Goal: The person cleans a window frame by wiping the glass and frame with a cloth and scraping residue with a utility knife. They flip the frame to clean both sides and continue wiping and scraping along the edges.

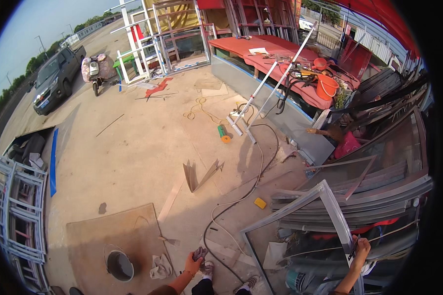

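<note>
At the lower middle, my left hand [192, 264] is closed around a crumpled dark rag [200, 253]. On the right my right hand [362, 250] grips the side bar of a large grey metal window frame [335, 216], which stands tilted with one corner up. Whether its opening holds glass I cannot tell. A dark bucket [119, 266] with a wire handle stands on a brown board [86, 236] to the left. Near my left hand, a pale cloth [161, 267] and a brush-like tool [169, 240] lie at the board's edge.
A dark hose [255, 186] winds over the concrete near my feet, past a yellow block [260, 203]. Ahead are a bent metal sheet [192, 183] and white poles [268, 81] leaning on a red-covered table [253, 46]. Stacked frames line the left [15, 211] and right [379, 182].
</note>
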`<state>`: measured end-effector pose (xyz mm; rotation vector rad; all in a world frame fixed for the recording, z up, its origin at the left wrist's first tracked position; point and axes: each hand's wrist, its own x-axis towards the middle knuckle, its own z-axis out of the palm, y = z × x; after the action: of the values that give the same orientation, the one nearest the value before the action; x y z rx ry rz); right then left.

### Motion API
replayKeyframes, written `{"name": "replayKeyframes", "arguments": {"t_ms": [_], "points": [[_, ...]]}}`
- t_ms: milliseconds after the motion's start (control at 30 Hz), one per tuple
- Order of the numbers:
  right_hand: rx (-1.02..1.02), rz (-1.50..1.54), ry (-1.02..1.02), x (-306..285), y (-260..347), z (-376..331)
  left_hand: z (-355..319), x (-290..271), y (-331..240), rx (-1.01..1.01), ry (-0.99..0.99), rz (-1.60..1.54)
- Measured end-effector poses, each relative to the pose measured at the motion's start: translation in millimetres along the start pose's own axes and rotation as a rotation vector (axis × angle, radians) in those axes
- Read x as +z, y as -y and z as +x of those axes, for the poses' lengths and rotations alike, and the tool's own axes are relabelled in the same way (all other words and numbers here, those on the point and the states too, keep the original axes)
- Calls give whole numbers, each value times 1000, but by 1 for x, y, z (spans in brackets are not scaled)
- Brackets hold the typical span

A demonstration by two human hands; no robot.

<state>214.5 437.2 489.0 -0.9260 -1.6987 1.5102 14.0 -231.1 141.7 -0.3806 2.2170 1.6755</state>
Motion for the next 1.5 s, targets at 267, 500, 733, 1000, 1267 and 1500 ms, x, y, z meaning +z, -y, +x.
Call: {"name": "replayKeyframes", "arguments": {"t_ms": [267, 500, 733, 1000, 1267, 1500], "points": [[78, -119, 92, 10, 11, -26, 8, 10, -159, 104, 52, -70], [277, -102, -115, 79, 81, -152, -22, 82, -271, 242, 293, -237], [161, -20, 78, 106, 90, -196, -94, 126, -350, 283, 288, -200], [618, 93, 162, 90, 104, -202, -145, 123, -367, 28, 464, -293], [756, 164, 335, 136, 6, -159, -150, 50, -346, -33, 428, -68], [786, 63, 436, 238, -150, -178, -148, -18, -319, -128, 348, 17]]}}
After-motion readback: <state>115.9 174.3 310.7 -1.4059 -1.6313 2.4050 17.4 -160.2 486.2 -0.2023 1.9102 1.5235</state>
